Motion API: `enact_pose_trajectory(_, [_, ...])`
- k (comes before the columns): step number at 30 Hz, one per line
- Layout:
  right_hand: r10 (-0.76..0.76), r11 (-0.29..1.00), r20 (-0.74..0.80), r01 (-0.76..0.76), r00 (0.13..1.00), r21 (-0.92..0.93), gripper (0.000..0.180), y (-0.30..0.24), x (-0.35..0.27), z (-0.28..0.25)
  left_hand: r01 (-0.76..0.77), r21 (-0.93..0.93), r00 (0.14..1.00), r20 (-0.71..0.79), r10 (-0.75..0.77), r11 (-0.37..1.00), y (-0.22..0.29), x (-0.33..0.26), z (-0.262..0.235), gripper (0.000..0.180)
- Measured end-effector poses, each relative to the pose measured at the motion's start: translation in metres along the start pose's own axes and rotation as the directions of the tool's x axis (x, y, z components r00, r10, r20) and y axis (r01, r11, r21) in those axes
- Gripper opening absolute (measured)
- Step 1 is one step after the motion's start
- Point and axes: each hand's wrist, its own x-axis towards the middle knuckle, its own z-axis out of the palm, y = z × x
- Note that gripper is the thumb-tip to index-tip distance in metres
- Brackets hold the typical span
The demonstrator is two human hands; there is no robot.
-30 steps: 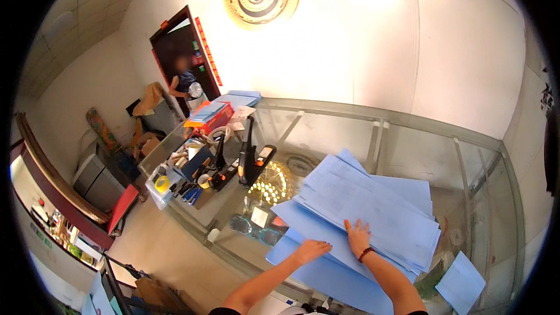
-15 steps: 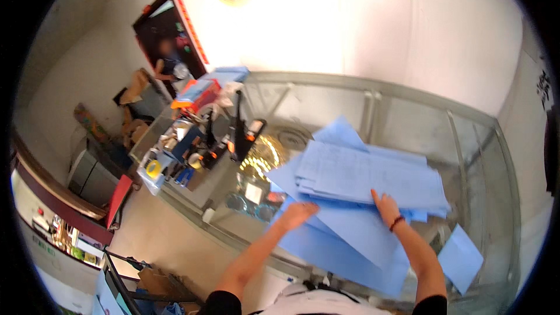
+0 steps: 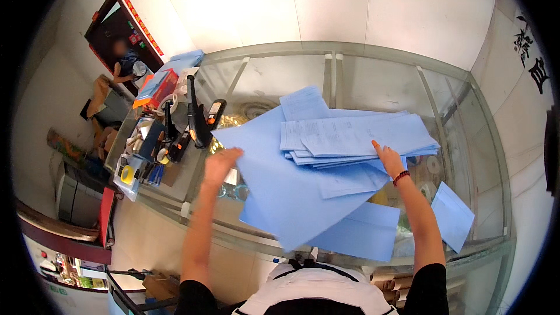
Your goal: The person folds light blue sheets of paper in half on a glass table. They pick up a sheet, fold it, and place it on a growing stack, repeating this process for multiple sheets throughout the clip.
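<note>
My right hand point(image 3: 391, 161), with a dark red bead bracelet at its wrist, grips the near edge of a stack of blue paper sheets point(image 3: 356, 134). One digit lies on top; the others are mostly hidden. Faint print and lines show on the top sheets. My left hand point(image 3: 221, 165), slightly blurred, is closed at the left edge of a large plain blue sheet point(image 3: 280, 181). That sheet slants out from under the stack toward me. Another blue sheet point(image 3: 364, 233) lies partly beneath it, near the table's front edge.
The glass-topped table point(image 3: 280, 51) has a metal frame. At its left are a black handheld tool point(image 3: 197, 114), a black-and-orange device point(image 3: 216, 113), yellow tape point(image 3: 127, 174) and a red box point(image 3: 165, 88). A separate blue sheet point(image 3: 452, 217) lies right. A person point(image 3: 125, 64) is by the doorway.
My left hand has moved left and away from me, and the large blue sheet now reaches further left. My right hand stays at the stack's near edge. The whole view has shifted.
</note>
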Motion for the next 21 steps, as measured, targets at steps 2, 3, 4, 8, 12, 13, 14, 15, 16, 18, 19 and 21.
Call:
enact_pose_trajectory(2, [0.022, 0.999, 0.004, -0.022, 1.000, 0.041, 0.068, 0.012, 0.001, -0.003, 0.023, 0.101, 0.998, -0.059, -0.017, 0.995, -0.005, 0.016, -0.039, 0.033])
enact_pose_trajectory(3, [0.035, 0.999, 0.014, -0.035, 0.999, 0.039, 0.068, 0.016, 0.003, -0.001, 0.051, 0.111, 0.994, -0.102, -0.039, 0.992, -0.018, 0.016, -0.056, 0.033])
enact_pose_trajectory(4, [0.050, 0.998, 0.027, -0.051, 0.998, 0.034, 0.068, 0.023, 0.004, 0.003, 0.078, 0.117, 0.988, -0.145, -0.061, 0.990, -0.033, 0.014, -0.071, 0.034])
enact_pose_trajectory(8, [0.081, 0.995, 0.035, -0.083, 0.996, 0.062, 0.068, 0.031, 0.003, 0.012, 0.357, 0.080, 0.900, -0.298, -0.320, 0.931, -0.072, -0.012, -0.147, 0.043])
enact_pose_trajectory(12, [0.164, 0.978, 0.004, -0.163, 0.986, 0.128, 0.069, 0.033, 0.004, 0.027, 0.309, 0.113, 0.850, -0.477, -0.221, 0.944, -0.092, -0.037, -0.231, 0.046])
enact_pose_trajectory(13, [0.191, 0.971, 0.005, -0.190, 0.982, 0.147, 0.069, 0.026, 0.011, 0.026, 0.364, 0.202, 0.845, -0.481, -0.232, 0.909, -0.090, -0.048, -0.250, 0.044])
enact_pose_trajectory(14, [0.216, 0.962, 0.008, -0.215, 0.976, 0.167, 0.069, 0.017, 0.019, 0.023, 0.416, 0.290, 0.840, -0.485, -0.242, 0.862, -0.085, -0.058, -0.268, 0.042])
enact_pose_trajectory(15, [0.232, 0.960, 0.024, -0.233, 0.972, 0.158, 0.068, 0.005, 0.029, 0.018, 0.470, 0.361, 0.828, -0.497, -0.260, 0.806, -0.068, -0.063, -0.277, 0.039])
enact_pose_trajectory(16, [0.252, 0.956, 0.041, -0.255, 0.967, 0.145, 0.068, -0.006, 0.038, 0.015, 0.516, 0.427, 0.816, -0.509, -0.274, 0.743, -0.056, -0.064, -0.280, 0.037])
enact_pose_trajectory(18, [0.268, 0.953, 0.020, -0.268, 0.963, 0.138, 0.067, -0.028, 0.056, 0.011, 0.502, 0.469, 0.829, -0.499, -0.250, 0.727, -0.057, -0.078, -0.291, 0.034])
enact_pose_trajectory(19, [0.282, 0.951, -0.012, -0.278, 0.959, 0.139, 0.066, -0.034, 0.062, 0.017, 0.486, 0.517, 0.841, -0.497, -0.216, 0.705, -0.059, -0.074, -0.288, 0.033])
enact_pose_trajectory(21, [0.296, 0.917, 0.155, -0.326, 0.942, 0.230, 0.062, -0.063, 0.075, 0.009, 0.438, 0.581, 0.866, -0.476, -0.150, 0.685, -0.058, -0.078, -0.288, 0.032])
